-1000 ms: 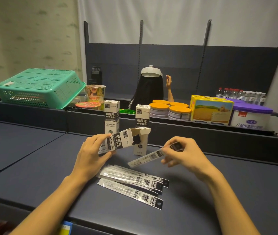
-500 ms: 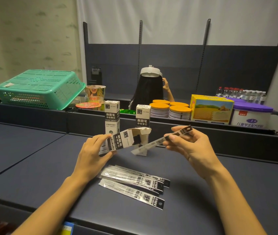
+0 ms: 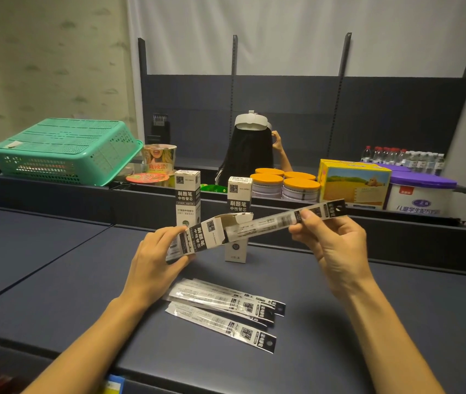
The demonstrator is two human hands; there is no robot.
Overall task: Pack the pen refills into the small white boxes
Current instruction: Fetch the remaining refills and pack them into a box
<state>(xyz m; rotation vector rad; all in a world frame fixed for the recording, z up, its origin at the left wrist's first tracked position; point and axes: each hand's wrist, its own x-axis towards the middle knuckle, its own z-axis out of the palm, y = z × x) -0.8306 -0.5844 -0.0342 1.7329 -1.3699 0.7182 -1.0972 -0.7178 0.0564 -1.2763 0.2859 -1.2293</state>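
Dark grey tabletop [image 3: 55, 280] stretches before us, with spare packets [image 3: 223, 308] lying near our wrists for later. Our left hand [image 3: 155, 260] curls round the open box [image 3: 200, 237], tipped on its side so its mouth faces right, while two more boxes [image 3: 187, 200] stand behind. Our right hand [image 3: 337, 248], wrist raised, pinches the refill packet [image 3: 280, 223] near its far end, its tip at the box mouth, probably to slide it in.

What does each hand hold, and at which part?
Left hand grips the open white box at its closed end; right hand pinches the clear-packed refill near its black header.
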